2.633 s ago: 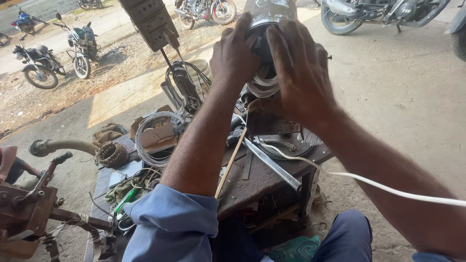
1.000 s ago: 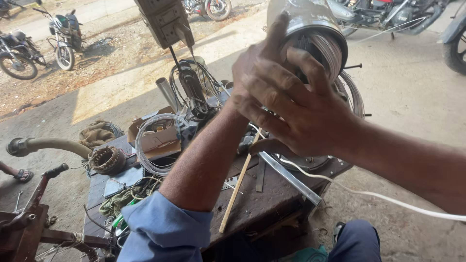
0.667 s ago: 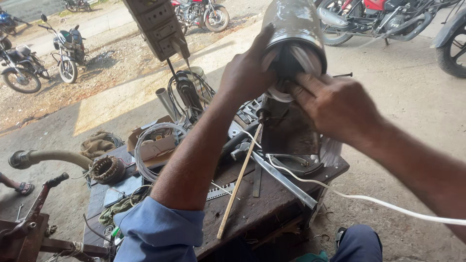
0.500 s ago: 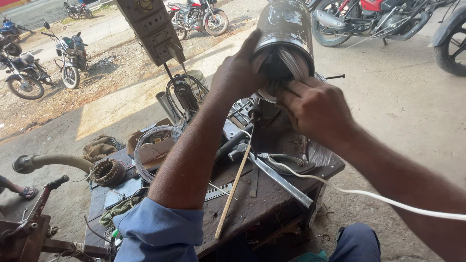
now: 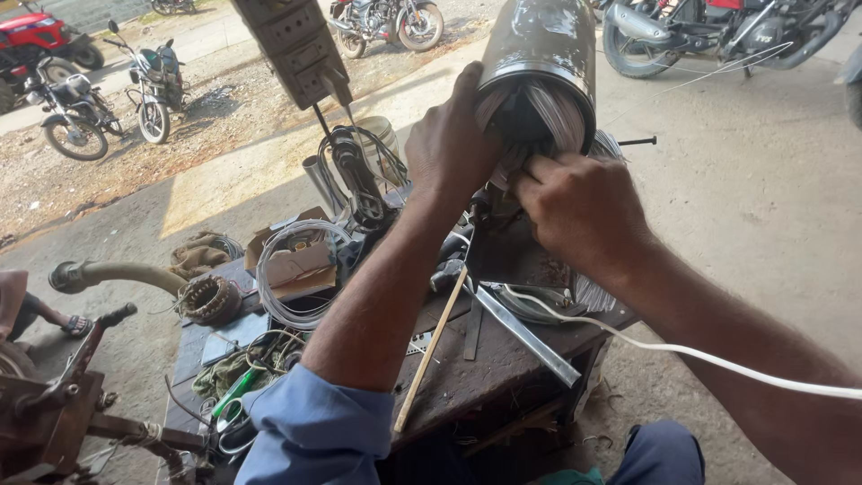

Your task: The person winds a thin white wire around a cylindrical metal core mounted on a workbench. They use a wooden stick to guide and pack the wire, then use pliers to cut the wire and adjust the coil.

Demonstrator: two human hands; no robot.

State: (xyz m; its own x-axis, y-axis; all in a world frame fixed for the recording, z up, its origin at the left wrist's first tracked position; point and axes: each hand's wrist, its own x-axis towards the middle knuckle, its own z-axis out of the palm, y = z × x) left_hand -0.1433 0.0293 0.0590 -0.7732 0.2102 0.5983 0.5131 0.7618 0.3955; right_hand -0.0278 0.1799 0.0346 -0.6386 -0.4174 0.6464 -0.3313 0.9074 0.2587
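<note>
Left hand (image 5: 458,144): clasped the left rim of the cylinder (image 5: 543,58).
Cylinder: held above the desk's (image 5: 503,359) far edge, long axis tilted up and away.
Right hand (image 5: 579,207): nearer, pinching the windings (image 5: 557,121) at its open end.

A thin wooden stick (image 5: 431,346) is lying slantwise across the worn wooden workbench (image 5: 503,359), beside a flat metal bar (image 5: 525,334). A coil of pale wire (image 5: 296,269) is resting around a cardboard box (image 5: 294,260) (its flaps open). A white cable (image 5: 682,355) is trailing off to the right. Motorcycles (image 5: 108,99) are standing parked on the dusty ground behind.
</note>
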